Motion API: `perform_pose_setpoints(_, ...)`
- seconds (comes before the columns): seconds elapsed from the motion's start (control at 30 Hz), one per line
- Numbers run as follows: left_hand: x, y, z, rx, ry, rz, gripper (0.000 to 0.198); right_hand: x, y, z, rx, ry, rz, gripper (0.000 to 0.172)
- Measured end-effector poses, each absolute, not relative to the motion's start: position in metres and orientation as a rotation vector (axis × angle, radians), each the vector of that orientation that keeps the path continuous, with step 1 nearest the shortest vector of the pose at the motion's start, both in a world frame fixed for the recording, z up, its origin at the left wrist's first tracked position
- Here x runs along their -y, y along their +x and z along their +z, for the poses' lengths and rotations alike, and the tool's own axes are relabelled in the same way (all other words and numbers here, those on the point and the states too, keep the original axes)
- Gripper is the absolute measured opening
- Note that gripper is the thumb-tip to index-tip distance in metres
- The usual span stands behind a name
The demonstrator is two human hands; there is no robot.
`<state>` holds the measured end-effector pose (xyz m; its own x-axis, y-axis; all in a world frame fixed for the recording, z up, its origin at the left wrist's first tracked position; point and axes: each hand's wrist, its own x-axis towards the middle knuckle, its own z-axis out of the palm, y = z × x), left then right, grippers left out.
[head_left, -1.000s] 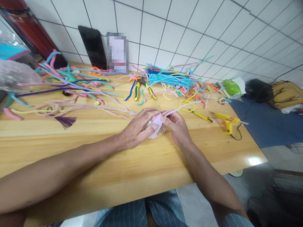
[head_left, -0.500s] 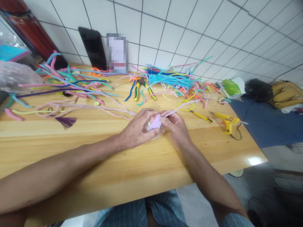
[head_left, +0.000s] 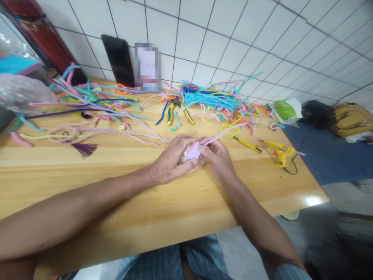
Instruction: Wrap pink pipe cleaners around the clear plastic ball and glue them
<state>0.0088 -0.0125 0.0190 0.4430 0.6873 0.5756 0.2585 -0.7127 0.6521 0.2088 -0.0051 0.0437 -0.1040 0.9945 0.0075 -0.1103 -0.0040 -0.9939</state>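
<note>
My left hand [head_left: 171, 159] is curled around a small clear object wrapped in pale pink pipe cleaner [head_left: 192, 153] just above the wooden table [head_left: 163, 202]. My right hand [head_left: 218, 155] pinches the free end of the same pink pipe cleaner, whose tail [head_left: 225, 132] runs up and right toward the pile. Both hands meet at the wrapped piece, fingers closed on it.
Loose pipe cleaners in many colours [head_left: 96, 103] lie across the back of the table, with a blue bunch [head_left: 210, 99]. Yellow-handled pliers [head_left: 177, 111], a yellow cutter [head_left: 247, 144] and a yellow glue gun [head_left: 278, 149] lie nearby. Two phones [head_left: 119, 60] lean on the tiled wall. A purple tassel [head_left: 84, 148] lies left.
The hands stay together on the pink piece; the fingers have shifted slightly, drawing the pipe cleaner tighter around the clear object. The view has drifted a little.
</note>
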Motion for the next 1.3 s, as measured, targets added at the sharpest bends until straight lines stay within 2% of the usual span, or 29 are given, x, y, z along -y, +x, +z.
perform_pose_setpoints(0.53, 0.012, 0.013, 0.018, -0.83, 2.201, 1.253, 0.047, 0.006, 0.21, 0.045, 1.231, -1.067, 1.336, 0.029)
perform_pose_setpoints(0.8, 0.011, 0.011, 0.022, -0.866, 2.108, 1.155, 0.046, 0.005, 0.212, 0.043, 1.269, -1.067, 1.336, 0.032)
perform_pose_setpoints(1.0, 0.008, 0.011, 0.015, -0.789, 2.186, 1.25, 0.054, 0.005, 0.211, 0.042, 1.281, -1.06, 1.299, 0.035)
perform_pose_setpoints(1.3, 0.006, 0.011, 0.017, -0.783, 2.221, 1.208, 0.05, 0.005, 0.212, 0.042, 1.282, -1.051, 1.304, 0.035)
